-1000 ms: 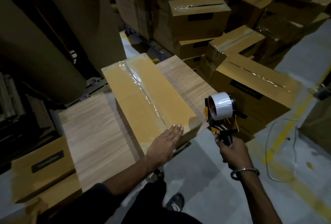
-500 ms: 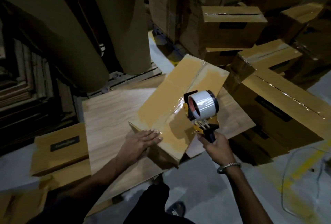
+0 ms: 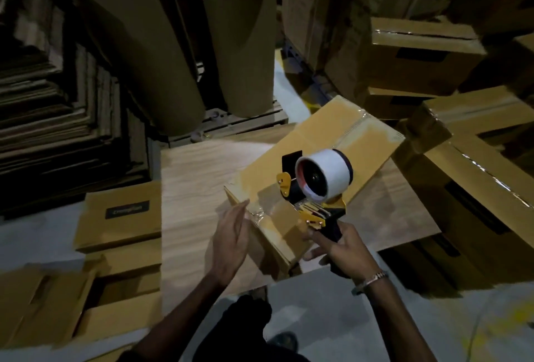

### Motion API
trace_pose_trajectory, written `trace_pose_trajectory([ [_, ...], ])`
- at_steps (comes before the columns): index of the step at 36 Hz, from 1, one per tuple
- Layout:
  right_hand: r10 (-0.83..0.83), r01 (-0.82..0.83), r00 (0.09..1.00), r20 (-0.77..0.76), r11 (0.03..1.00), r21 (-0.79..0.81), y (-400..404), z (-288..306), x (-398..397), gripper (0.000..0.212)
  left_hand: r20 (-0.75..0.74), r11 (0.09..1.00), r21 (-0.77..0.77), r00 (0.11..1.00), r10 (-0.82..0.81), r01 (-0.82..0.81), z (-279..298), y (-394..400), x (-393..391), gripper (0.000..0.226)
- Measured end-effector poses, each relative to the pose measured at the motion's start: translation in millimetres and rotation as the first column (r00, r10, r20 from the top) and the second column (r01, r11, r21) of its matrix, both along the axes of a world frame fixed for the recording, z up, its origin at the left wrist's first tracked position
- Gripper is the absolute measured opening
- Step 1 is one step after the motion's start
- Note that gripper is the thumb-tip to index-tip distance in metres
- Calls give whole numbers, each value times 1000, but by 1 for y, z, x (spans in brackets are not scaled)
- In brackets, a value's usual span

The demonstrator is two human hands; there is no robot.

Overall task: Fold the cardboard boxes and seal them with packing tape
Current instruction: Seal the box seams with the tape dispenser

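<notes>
Fingers of the right hand (image 3: pixel 344 249) curl round the black handle of the tape dispenser (image 3: pixel 316 185), whose white roll sits above the near end of the cardboard box (image 3: pixel 315 142). At nine o'clock from it, the left hand (image 3: pixel 231 237) lies flat with straight fingers against the box's near corner, beside a crumpled end of clear tape. Box rests on a pale wooden board (image 3: pixel 196 176), running toward one o'clock. Taped boxes (image 3: pixel 427 52) pile at two o'clock; big paper rolls (image 3: pixel 138 43) stand at eleven.
</notes>
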State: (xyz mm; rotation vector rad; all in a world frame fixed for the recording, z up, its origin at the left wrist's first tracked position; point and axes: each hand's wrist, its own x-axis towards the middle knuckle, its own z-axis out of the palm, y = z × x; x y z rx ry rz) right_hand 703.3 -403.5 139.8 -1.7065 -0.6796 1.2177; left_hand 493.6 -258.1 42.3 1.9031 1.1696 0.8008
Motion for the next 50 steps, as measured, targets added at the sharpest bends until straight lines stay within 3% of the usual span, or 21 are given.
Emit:
trace_pose_trajectory([
  [2, 88, -87, 995, -44, 996, 28, 14, 13, -2, 19, 81, 978, -153, 984, 156, -142, 20, 9, 11, 37],
  [3, 123, -121, 989, -79, 992, 40, 21, 17, -4, 22, 142, 914, -370, 962, 234, -168, 35, 15, 18, 45],
  [4, 157, -152, 982, -109, 987, 52, 28, 21, -5, 25, 200, 768, -631, 934, 297, -109, 49, 21, 24, 61],
  [5, 190, -183, 974, -121, 981, 66, 35, 23, -7, 27, 247, 566, -824, 912, 327, 20, 61, 27, 27, 78],
  [6, 224, -216, 968, -116, 974, 74, 42, 26, -9, 28, 301, 380, -911, 890, 342, 162, 73, 34, 27, 90],
  [7, 254, -247, 961, -104, 966, 77, 49, 26, -11, 27, 363, 250, -925, 862, 354, 287, 82, 40, 24, 97],
  [8, 278, -272, 957, -88, 960, 73, 55, 26, -11, 27, 421, 174, -907, 827, 374, 383, 89, 46, 21, 100],
  [10, 314, -310, 947, -63, 949, 60, 67, 28, -13, 31, 502, 121, -857, 759, 416, 501, 100, 55, 15, 88],
  [13, 350, -345, 934, -75, 936, 70, 81, 30, -15, 30, 522, 99, -833, 713, 469, 545, 103, 71, 8, 56],
  [18, 344, -336, 933, -107, 938, 86, 96, 29, -14, 35, 516, 61, -796, 624, 587, 602, 94, 85, 4, 30],
  [21, 329, -322, 937, -119, 944, 76, 105, 26, -13, 34, 508, 68, -788, 583, 634, 612, 90, 93, 4, 28],
  [27, 281, -279, 946, -160, 960, 40, 119, 14, -16, 38, 489, -2, -789, 629, 605, 615, 84, 119, 2, 23],
  [31, 262, -263, 954, -148, 965, 13, 128, 9, -18, 35, 475, -97, -728, 601, 642, 679, 74, 136, -5, 43],
  [36, 259, -261, 956, -138, 965, 6, 137, 0, -22, 44, 495, -133, -743, 672, 551, 656, 67, 151, -12, 49],
  [40, 243, -245, 960, -141, 969, 2, 141, -3, -26, 49, 494, -61, -806, 728, 475, 588, 65, 156, -15, 25],
  [45, 272, -279, 955, -115, 959, -50, 149, -8, -24, 43, 503, 45, -861, 832, 233, 507, 58, 187, -23, 31],
  [50, 265, -272, 961, -83, 958, -92, 161, -4, -31, 33, 358, 224, -909, 933, -15, 353, 66, 219, -26, 25],
])
